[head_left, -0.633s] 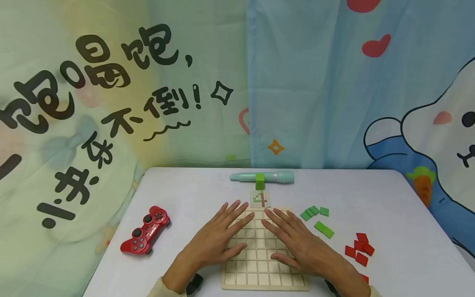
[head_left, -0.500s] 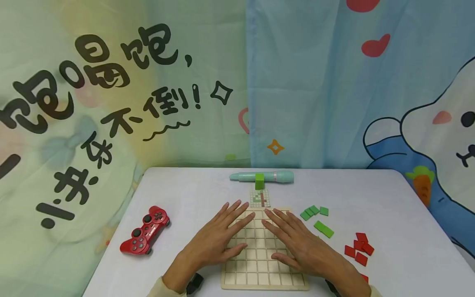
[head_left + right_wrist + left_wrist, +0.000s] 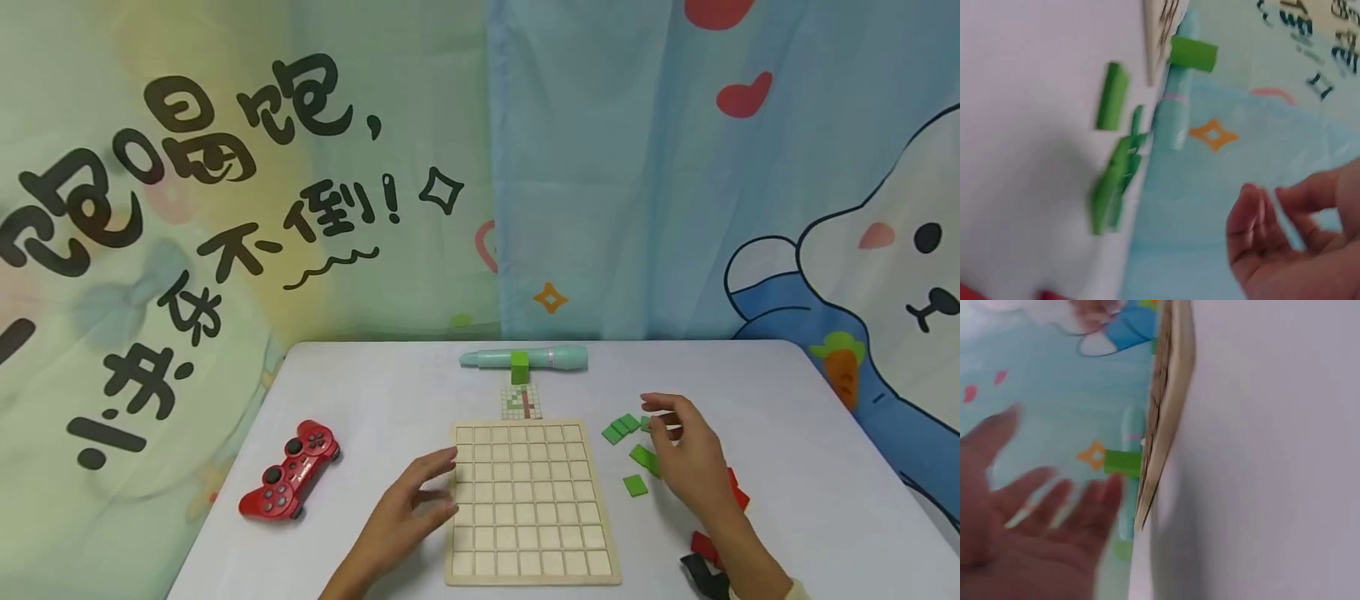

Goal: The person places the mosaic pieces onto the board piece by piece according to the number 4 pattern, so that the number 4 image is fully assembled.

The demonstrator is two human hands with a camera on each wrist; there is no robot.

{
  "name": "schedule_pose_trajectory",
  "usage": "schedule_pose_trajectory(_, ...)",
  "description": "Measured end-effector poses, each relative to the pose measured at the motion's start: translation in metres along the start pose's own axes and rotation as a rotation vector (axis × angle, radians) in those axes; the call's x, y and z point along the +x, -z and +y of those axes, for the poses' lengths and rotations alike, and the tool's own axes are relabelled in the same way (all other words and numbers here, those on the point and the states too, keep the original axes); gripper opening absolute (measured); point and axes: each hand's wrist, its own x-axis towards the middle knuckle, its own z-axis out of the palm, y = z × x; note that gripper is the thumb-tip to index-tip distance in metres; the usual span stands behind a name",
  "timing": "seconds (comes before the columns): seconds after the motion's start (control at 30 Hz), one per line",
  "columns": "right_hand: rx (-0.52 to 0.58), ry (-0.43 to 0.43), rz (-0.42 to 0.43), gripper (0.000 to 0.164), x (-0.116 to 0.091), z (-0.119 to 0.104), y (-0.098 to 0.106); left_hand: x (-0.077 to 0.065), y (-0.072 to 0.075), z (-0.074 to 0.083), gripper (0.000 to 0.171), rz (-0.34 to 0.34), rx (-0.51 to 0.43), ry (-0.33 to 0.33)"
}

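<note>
1. A patterned curtain (image 3: 577, 192) is hanging behind a white table (image 3: 390, 417), where a red game controller (image 3: 291, 471) is lying well to the left.
2. The gridded board (image 3: 532, 496) is lying flat between the two hands; beyond it a small pattern card (image 3: 521, 402) is lying, with a green block (image 3: 520, 367) standing in front of a teal pen (image 3: 566, 358).
3. The work seems to be just starting: no coloured piece is sitting in the grid, and the green tiles (image 3: 645, 457) and red tiles (image 3: 705, 546) are all lying on the table to the right, yet to be placed.
4. The left hand (image 3: 408, 512) is hovering at the board's left edge, its fingers relaxed and spread, gripping nothing; whether it is touching the edge, I cannot tell.
5. The right hand (image 3: 693, 457) is hanging over the green tiles, fingers loosely bent, with nothing showing between thumb and fingertips.
6. The head view alone is showing the controller and card. The left wrist view is revealing the board's thick side, edge-on; the right wrist view is showing the narrow thumb-to-finger gap, with the green tiles blurring.
</note>
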Motion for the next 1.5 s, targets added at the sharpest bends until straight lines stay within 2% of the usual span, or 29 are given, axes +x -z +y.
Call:
schedule_pose_trajectory(0.07,0.012,-0.147,-0.024,0.038,0.005,0.011,0.002,-0.005,-0.002,-0.008,0.073,-0.059,-0.015,0.03)
schedule_pose_trajectory(0.13,0.013,-0.259,-0.071,0.041,0.008,0.023,0.002,-0.009,-0.003,-0.014,0.079,-0.117,-0.002,0.014)
schedule_pose_trajectory(0.2,-0.013,-0.323,-0.108,0.045,0.01,0.034,0.001,-0.012,-0.003,-0.018,0.086,-0.157,0.026,-0.007)
schedule_pose_trajectory(0.27,-0.032,-0.349,-0.133,0.048,0.011,0.043,0.0,-0.015,-0.003,-0.019,0.091,-0.176,0.068,-0.011)
schedule_pose_trajectory(0.33,-0.055,-0.339,-0.148,0.051,0.012,0.049,-0.003,-0.019,-0.002,-0.02,0.095,-0.184,0.122,-0.002)
schedule_pose_trajectory(0.47,-0.087,-0.263,-0.185,0.055,0.017,0.054,-0.008,-0.025,0.0,-0.02,0.101,-0.209,0.255,0.025)
schedule_pose_trajectory(0.6,-0.124,-0.197,-0.207,0.054,0.024,0.056,-0.011,-0.027,-0.002,-0.02,0.111,-0.248,0.362,-0.024)
schedule_pose_trajectory(0.7,-0.145,-0.162,-0.206,0.048,0.028,0.058,-0.011,-0.026,-0.003,-0.02,0.115,-0.257,0.4,-0.045)
schedule_pose_trajectory(0.87,-0.173,-0.136,-0.198,0.036,0.031,0.06,-0.011,-0.024,-0.005,-0.019,0.119,-0.258,0.416,0.024)
schedule_pose_trajectory(1.0,-0.18,-0.144,-0.195,0.033,0.03,0.059,-0.011,-0.022,-0.005,-0.015,0.124,-0.268,0.406,0.086)
schedule_pose_trajectory(1.37,-0.146,-0.189,-0.244,0.037,0.031,0.049,-0.008,-0.016,-0.004,-0.018,0.124,-0.279,0.413,0.099)
schedule_pose_trajectory(1.5,-0.135,-0.122,-0.279,0.037,0.028,0.026,-0.008,-0.017,-0.005,-0.018,0.123,-0.28,0.403,0.125)
